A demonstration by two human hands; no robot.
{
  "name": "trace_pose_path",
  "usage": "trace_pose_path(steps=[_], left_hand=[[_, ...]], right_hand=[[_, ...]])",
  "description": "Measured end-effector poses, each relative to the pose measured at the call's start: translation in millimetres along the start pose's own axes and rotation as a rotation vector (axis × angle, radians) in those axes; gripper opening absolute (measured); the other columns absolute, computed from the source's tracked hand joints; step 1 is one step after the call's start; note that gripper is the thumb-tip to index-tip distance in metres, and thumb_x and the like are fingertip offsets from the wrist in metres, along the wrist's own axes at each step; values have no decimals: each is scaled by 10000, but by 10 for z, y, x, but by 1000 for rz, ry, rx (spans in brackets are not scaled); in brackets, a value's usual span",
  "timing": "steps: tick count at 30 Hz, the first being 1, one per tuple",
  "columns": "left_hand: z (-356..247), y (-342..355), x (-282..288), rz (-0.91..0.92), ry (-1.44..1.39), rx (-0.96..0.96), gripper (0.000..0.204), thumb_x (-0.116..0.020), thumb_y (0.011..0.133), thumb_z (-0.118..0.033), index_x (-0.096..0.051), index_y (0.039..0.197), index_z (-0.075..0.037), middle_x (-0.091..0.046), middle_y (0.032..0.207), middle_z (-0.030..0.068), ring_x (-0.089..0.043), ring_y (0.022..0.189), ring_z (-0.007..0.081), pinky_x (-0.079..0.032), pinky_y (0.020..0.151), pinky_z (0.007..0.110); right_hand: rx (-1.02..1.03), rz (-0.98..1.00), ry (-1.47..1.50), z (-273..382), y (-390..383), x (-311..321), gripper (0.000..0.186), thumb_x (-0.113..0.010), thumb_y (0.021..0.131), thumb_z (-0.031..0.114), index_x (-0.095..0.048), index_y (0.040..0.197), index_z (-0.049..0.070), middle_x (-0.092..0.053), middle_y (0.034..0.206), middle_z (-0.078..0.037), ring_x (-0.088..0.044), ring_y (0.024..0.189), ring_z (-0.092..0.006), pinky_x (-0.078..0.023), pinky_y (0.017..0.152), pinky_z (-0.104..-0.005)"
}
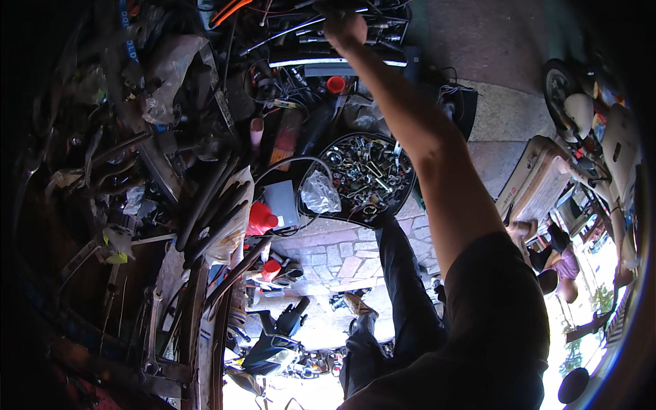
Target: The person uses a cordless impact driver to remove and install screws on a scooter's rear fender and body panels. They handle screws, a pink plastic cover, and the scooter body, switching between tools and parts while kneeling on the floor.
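Observation:
My right arm, in a dark short sleeve, stretches up from the lower right. My right hand [345, 31] is at the top edge, over a dark tray of long metal tools [314, 39] such as rods and sockets. Its fingers are lost in shadow, so whether they grip anything does not show. Below the forearm stands a black basin [412, 188] of loose nuts, bolts and small metal parts [372, 171]. A clear plastic bag [320, 192] lies at the basin's left side. My left hand is out of view.
Hoses [208, 198], bags and metal parts crowd the left. A red bottle [261, 219] stands beside a grey box [281, 203]. A wrench [152, 331] hangs at lower left. Stone paving [342, 256] lies below the basin. Motorbikes, a cushioned seat [540, 174] and a person [566, 266] are at right.

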State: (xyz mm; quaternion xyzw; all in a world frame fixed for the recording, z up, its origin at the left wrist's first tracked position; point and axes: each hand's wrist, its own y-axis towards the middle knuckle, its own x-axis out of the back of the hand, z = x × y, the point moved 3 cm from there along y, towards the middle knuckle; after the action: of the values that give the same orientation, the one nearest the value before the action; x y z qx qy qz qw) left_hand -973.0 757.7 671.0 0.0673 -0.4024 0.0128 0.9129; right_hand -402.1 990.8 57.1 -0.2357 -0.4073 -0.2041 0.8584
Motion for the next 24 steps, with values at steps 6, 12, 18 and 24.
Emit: trace_pose_path(steps=[6,12,18,24], left_hand=[[55,9,-80,22,-31,27,461,-562,963,-404,-669,1194,-20,-682,1146,204,-652,1079,412,-514,875,535],[95,51,-97,45,-56,41,469,-564,956,-416,-676,1187,-24,-687,1141,202,-656,1075,404,-517,879,527],[111,71,-57,67,-61,56,476,-565,949,-429,-682,1179,-28,-691,1135,200,-660,1070,396,-519,883,518],[128,26,-64,80,-66,85,484,-566,942,-441,-689,1172,-33,-696,1129,198,-665,1066,389,-522,887,510]], right_hand=[[466,-289,-449,114,399,-115,340,-554,859,178,-630,1180,93,-664,1132,-140,-620,1092,-315,-522,861,-403],[819,497,-811,451,824,-1287,222,-582,843,118,-747,983,71,-711,1113,-169,-688,1007,-310,-573,855,-368],[663,515,-673,480,989,-1881,187,-578,867,127,-727,948,47,-716,1058,-172,-685,972,-312,-568,835,-398],[533,358,-289,537,1088,-1502,152,-613,899,129,-689,1001,44,-719,1054,-151,-687,982,-295,-565,867,-392]])
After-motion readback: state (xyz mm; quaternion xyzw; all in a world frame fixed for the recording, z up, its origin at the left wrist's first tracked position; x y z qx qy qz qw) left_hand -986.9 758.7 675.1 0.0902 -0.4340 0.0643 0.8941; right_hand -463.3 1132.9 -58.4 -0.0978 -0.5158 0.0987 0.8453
